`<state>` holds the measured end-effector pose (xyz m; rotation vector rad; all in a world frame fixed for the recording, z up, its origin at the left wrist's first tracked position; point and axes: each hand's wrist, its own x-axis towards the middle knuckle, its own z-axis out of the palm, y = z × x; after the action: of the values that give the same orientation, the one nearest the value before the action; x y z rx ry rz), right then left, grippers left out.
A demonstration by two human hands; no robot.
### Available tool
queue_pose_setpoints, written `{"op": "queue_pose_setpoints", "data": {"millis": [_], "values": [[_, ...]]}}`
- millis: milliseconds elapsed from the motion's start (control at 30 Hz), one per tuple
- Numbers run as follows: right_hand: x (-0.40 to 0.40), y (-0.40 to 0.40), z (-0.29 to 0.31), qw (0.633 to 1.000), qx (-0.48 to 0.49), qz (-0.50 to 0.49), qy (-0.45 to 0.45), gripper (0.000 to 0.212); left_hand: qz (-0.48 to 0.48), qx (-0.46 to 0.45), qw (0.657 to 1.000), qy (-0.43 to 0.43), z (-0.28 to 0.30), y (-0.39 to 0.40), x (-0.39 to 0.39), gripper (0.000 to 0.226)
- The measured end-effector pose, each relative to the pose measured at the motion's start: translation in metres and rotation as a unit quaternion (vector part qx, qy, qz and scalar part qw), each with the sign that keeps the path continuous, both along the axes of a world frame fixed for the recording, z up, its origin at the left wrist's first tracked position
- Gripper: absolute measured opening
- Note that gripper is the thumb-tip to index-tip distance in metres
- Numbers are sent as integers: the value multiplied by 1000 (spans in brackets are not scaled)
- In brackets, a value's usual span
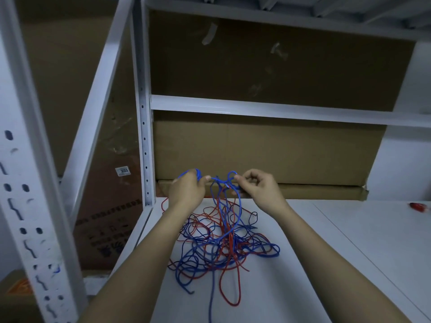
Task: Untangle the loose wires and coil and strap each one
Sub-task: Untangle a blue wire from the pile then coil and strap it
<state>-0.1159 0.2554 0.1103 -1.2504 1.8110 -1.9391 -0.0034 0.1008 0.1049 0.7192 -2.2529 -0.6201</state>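
A tangle of blue and red wires lies on the white shelf surface. Both hands are raised above its far side. My left hand grips several loops of blue wire gathered round its fingers. My right hand pinches a small blue loop between thumb and fingers. A short stretch of blue wire runs between the two hands, and blue and red strands hang from them down into the tangle.
A long flat cardboard box stands against the back of the shelf. White rack uprights rise at the left, with more cardboard boxes beyond them. A small red object lies at the far right of the shelf.
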Motion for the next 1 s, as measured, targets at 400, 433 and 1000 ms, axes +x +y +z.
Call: {"op": "queue_pose_setpoints", "data": {"millis": [400,433,1000], "values": [[-4,8,1,971,102,-2,218,40,-24,17,1000,12,0,16,13,39],[-5,9,1,962,104,-29,250,43,-28,19,999,8,-1,18,15,39],[-12,0,1,979,173,-74,81,30,-5,-24,1000,15,-7,26,21,41]]}}
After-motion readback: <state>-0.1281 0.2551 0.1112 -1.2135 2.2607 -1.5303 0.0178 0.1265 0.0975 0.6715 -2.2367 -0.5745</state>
